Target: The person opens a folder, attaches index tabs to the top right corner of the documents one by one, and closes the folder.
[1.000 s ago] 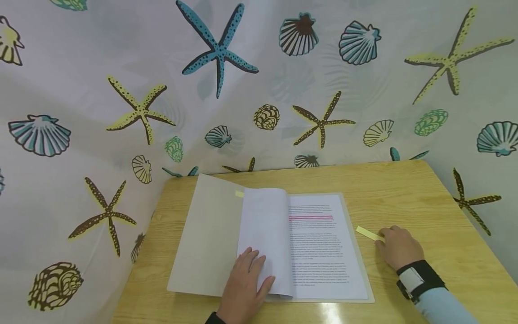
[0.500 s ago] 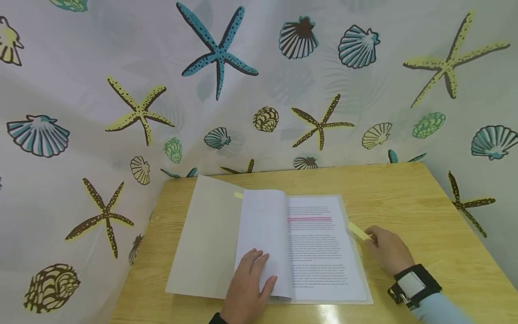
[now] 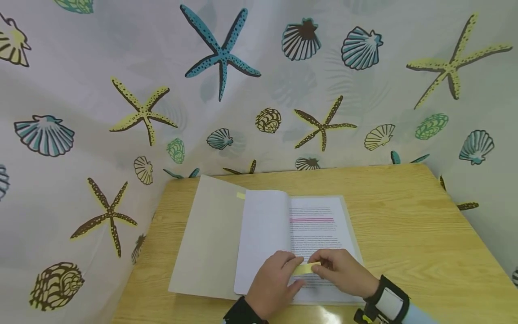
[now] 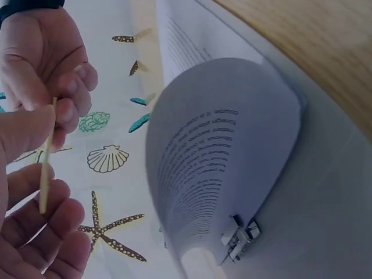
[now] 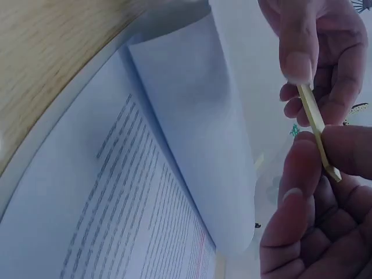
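A narrow pad of yellow sticky notes point(image 3: 304, 269) is held over the lower part of a printed page point(image 3: 313, 213). My right hand point(image 3: 344, 272) pinches its right end between thumb and fingers, as the right wrist view shows. My left hand point(image 3: 273, 281) is at the pad's other end, its thumb point(image 4: 23, 133) and fingers spread around it with a gap between; whether they touch the pad is unclear. In the right wrist view the pad point(image 5: 317, 128) appears edge-on between both hands. Left of the printed page, a blank turned page point(image 3: 263, 238) curves up.
The folder's beige cover point(image 3: 208, 238) lies opened to the left, with a yellow strip point(image 3: 240, 195) at its upper edge. Pink lines mark the printed page. The wooden table point(image 3: 404, 216) meets a shell-patterned cloth point(image 3: 275, 90) at the back.
The right hand has carried the sticky-note pad left, from the table beside the folder to above the page. The left hand has come off the turned page and moved right to meet it.
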